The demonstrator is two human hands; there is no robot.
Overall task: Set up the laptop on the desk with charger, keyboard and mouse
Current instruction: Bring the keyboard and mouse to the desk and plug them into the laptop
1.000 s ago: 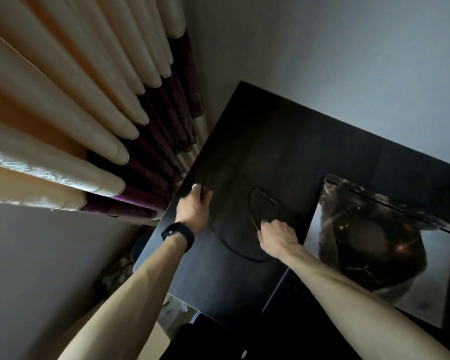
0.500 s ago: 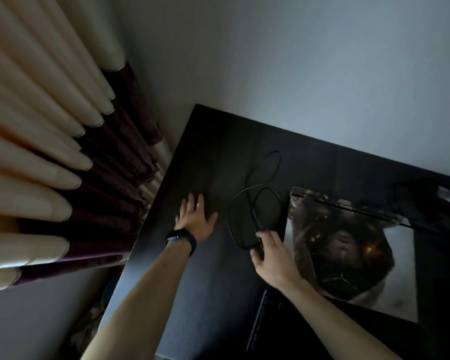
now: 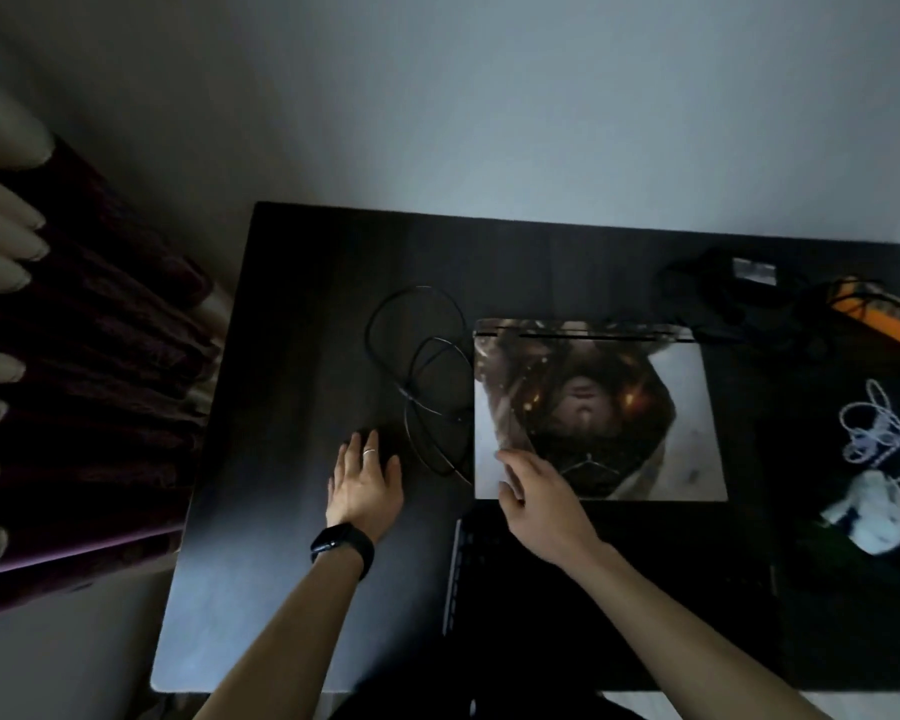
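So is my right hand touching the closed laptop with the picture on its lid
Touching. In the head view the right hand lies over the near left corner of the closed picture-covered laptop, fingertips pressed on its lid with no gap visible.

Closed laptop [image 3: 645,407] with pictured lid lies on desk [image 3: 292,563], black keyboard [image 3: 593,579] before it, cable [image 3: 417,371] looped beside.

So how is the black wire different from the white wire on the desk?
The black cable lies in wide, loose loops left of the laptop; the white cable is bunched into a small tangle at the desk's right side. The black one almost vanishes against the dark top; the white one stands out. Both lie on the desk, with no hand touching them.
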